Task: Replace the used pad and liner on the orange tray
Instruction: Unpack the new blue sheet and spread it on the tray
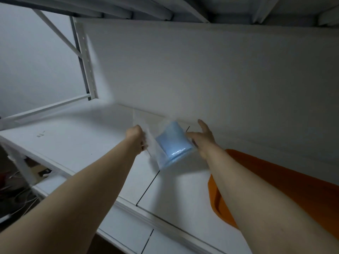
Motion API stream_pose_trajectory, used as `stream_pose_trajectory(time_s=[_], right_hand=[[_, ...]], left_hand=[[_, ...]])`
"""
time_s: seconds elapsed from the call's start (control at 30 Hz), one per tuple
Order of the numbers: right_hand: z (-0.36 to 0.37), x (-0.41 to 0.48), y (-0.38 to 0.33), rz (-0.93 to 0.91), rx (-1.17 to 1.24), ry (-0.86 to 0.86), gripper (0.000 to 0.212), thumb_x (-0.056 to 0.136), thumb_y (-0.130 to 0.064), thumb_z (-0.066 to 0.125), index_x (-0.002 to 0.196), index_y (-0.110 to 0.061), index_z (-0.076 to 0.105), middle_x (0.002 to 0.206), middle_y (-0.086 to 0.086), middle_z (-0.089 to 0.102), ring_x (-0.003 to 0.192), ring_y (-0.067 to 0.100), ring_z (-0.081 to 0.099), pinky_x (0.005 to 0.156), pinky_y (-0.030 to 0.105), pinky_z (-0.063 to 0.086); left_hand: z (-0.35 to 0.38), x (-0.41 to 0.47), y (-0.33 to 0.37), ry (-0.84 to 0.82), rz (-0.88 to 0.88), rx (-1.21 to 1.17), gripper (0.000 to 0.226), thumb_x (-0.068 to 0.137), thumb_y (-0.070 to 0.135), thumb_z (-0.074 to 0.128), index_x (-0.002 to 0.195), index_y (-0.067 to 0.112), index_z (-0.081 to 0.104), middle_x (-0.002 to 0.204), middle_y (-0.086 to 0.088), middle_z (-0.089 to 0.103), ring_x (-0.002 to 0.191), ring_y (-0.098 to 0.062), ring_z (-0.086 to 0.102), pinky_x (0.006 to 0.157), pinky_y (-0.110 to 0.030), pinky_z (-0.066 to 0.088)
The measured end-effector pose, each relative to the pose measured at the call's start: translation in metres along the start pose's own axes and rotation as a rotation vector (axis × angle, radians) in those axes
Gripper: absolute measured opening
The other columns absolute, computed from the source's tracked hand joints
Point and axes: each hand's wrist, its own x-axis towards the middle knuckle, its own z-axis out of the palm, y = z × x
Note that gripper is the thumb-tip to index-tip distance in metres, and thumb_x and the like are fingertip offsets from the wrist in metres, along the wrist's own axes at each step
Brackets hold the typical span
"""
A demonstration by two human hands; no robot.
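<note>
A folded light-blue pad in a clear plastic bag (173, 143) hangs above the white table, blurred by motion. My left hand (136, 139) is closed on the bag's left edge. My right hand (202, 138) is at the bag's right side with its fingers spread; whether it grips the plastic is unclear. The orange tray (271, 182) lies at the lower right, partly hidden under my right forearm. Its visible surface is bare orange.
The white table (78, 136) runs along a white wall panel (201, 70) under a metal shelf frame (86, 57). A dark seam (146, 187) splits the tabletop. Cables and clutter (16, 191) lie on the floor at the lower left.
</note>
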Motion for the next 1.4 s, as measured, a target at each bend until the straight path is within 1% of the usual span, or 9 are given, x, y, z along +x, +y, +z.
stream_pose_trajectory(time_s=[0.07,0.23,0.47,0.73,0.87,1.0,1.1,1.27,1.4], right_hand=[[0.002,0.007,-0.001,-0.059,-0.009,0.059,0.07,0.084,-0.006,0.064,0.145,-0.023,0.036,0.147,0.008,0.039,0.13,0.024,0.045,0.095,0.027,0.042],[0.021,0.005,0.013,-0.048,-0.457,-0.103,0.045,0.082,-0.006,0.066,0.127,-0.008,0.059,0.132,0.011,0.058,0.119,0.022,0.056,0.094,0.023,0.043],[0.038,-0.014,0.033,-0.219,-1.013,-0.469,0.089,0.065,-0.037,0.084,0.142,-0.029,0.039,0.143,-0.003,0.044,0.131,0.02,0.043,0.106,0.032,0.039],[0.046,-0.014,0.04,-0.321,-1.175,-0.427,0.026,0.093,-0.02,0.055,0.116,-0.024,0.066,0.125,0.002,0.063,0.117,0.024,0.056,0.097,0.029,0.045],[0.042,-0.025,0.038,-0.356,-1.222,-0.514,0.029,0.089,-0.014,0.055,0.113,-0.025,0.068,0.121,-0.003,0.064,0.115,0.02,0.057,0.093,0.026,0.044],[0.023,-0.027,0.039,-0.3,-1.388,-0.396,0.026,0.089,-0.015,0.054,0.111,-0.022,0.066,0.121,0.005,0.061,0.11,0.026,0.058,0.088,0.03,0.046],[0.005,-0.018,0.041,-0.131,-1.213,-0.099,0.033,0.093,-0.011,0.044,0.126,-0.009,0.048,0.126,0.015,0.05,0.114,0.033,0.054,0.088,0.035,0.045],[-0.007,-0.013,0.037,0.121,-0.555,0.054,0.035,0.093,-0.007,0.042,0.124,-0.008,0.058,0.135,0.015,0.049,0.106,0.035,0.059,0.091,0.04,0.052],[-0.01,-0.021,0.033,0.326,0.041,0.072,0.046,0.095,-0.015,0.041,0.141,-0.022,0.039,0.126,0.018,0.054,0.086,0.033,0.065,0.072,0.037,0.057]], left_hand=[[-0.01,0.003,-0.006,0.022,-0.069,0.141,0.022,0.093,0.012,0.037,0.073,0.007,0.044,0.064,-0.006,0.039,0.054,-0.017,0.037,0.069,-0.03,0.044],[-0.021,0.006,-0.012,-0.046,-0.142,0.448,0.021,0.091,-0.003,0.049,0.071,-0.001,0.052,0.036,-0.009,0.055,0.027,-0.014,0.052,0.037,-0.016,0.045],[-0.016,-0.003,-0.007,-0.271,-0.235,0.718,0.027,0.094,0.013,0.046,0.072,0.007,0.06,0.041,0.003,0.058,0.029,-0.003,0.051,0.032,-0.009,0.029],[0.01,-0.016,0.026,-0.394,0.009,0.532,0.038,0.091,0.037,0.053,0.059,0.017,0.052,0.034,0.007,0.035,0.025,-0.005,0.025,0.033,-0.009,0.015],[0.02,-0.007,0.016,-0.235,0.325,1.089,0.022,0.097,0.018,0.049,0.089,0.007,0.065,0.087,-0.006,0.066,0.071,-0.016,0.063,0.061,-0.024,0.049],[0.009,-0.004,-0.025,-0.307,0.37,1.674,0.043,0.099,0.024,0.043,0.139,0.009,0.045,0.142,-0.01,0.046,0.128,-0.026,0.046,0.097,-0.029,0.043],[0.006,-0.016,-0.04,-0.405,0.319,1.775,0.055,0.095,0.041,0.048,0.144,0.018,0.038,0.143,-0.005,0.043,0.127,-0.024,0.047,0.066,-0.023,0.045],[0.02,-0.016,-0.045,-0.338,0.228,1.702,0.063,0.089,0.057,0.05,0.128,0.007,0.05,0.104,-0.008,0.06,0.083,-0.023,0.059,0.072,-0.026,0.042],[0.027,-0.011,-0.049,-0.26,0.424,1.601,0.05,0.089,0.048,0.053,0.115,0.005,0.058,0.104,-0.007,0.062,0.105,-0.026,0.06,0.081,-0.028,0.043]])
